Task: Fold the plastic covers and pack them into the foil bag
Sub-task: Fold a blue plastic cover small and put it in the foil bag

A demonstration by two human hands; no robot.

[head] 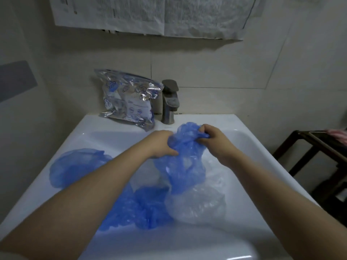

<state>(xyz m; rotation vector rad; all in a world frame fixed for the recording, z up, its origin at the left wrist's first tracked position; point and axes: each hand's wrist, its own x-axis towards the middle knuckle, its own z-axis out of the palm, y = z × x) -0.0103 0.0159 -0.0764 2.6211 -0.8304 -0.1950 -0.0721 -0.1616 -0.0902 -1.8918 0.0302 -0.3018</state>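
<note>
Both my hands hold one crumpled blue plastic cover (185,166) above the white sink (249,147). My left hand (162,144) grips its left side, and my right hand (214,139) pinches its bunched top edge. The cover hangs down into the basin. More blue covers lie in the basin: one at the left (75,166), others bunched at the front (142,207). A clear plastic cover (199,205) lies under the held one. The silvery foil bag (127,99) with blue print leans against the wall behind the sink's back left rim.
A grey metal tap (170,101) stands at the back of the sink, right of the foil bag. Paper sheets (150,14) hang on the tiled wall above. A dark wooden rack (319,152) stands to the right of the sink.
</note>
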